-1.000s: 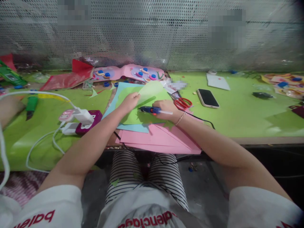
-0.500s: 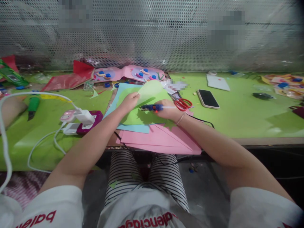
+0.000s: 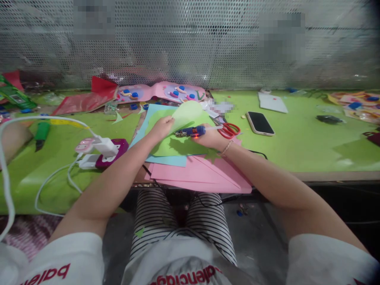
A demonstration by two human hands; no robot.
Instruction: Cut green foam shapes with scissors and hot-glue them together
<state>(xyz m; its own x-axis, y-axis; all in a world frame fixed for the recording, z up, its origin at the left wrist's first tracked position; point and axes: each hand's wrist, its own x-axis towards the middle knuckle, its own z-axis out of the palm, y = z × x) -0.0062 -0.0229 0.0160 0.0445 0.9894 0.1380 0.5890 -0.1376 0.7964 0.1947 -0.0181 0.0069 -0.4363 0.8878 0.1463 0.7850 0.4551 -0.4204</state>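
Note:
My left hand (image 3: 162, 127) pinches the edge of a pale green paper piece (image 3: 187, 113), lifting it off the sheets below. In my right hand (image 3: 211, 138) is a blue hot glue gun (image 3: 191, 130), its nozzle pointing left near the underside of the raised piece. A red light glows on the gun and a clear glue stick (image 3: 214, 127) juts from its back. Under both hands lie a green paper sheet (image 3: 162, 148) and a light blue sheet (image 3: 173, 160). Pink sheets (image 3: 190, 176) lie nearer the table edge. Red-handled scissors (image 3: 229, 130) rest just beyond my right hand.
Left stands a purple power strip (image 3: 120, 147) with white chargers and cables; a green utility knife (image 3: 42, 132) lies beyond. A phone (image 3: 260, 123) lies to the right. Decorated pink pieces (image 3: 166, 91) sit at the back before a perforated metal screen (image 3: 178, 47). Another person's arm (image 3: 13, 138) shows far left.
The glue gun has tilted, its back end rising and turning slightly so the glue stick now points up to the right. My left hand and the lifted paper have hardly moved.

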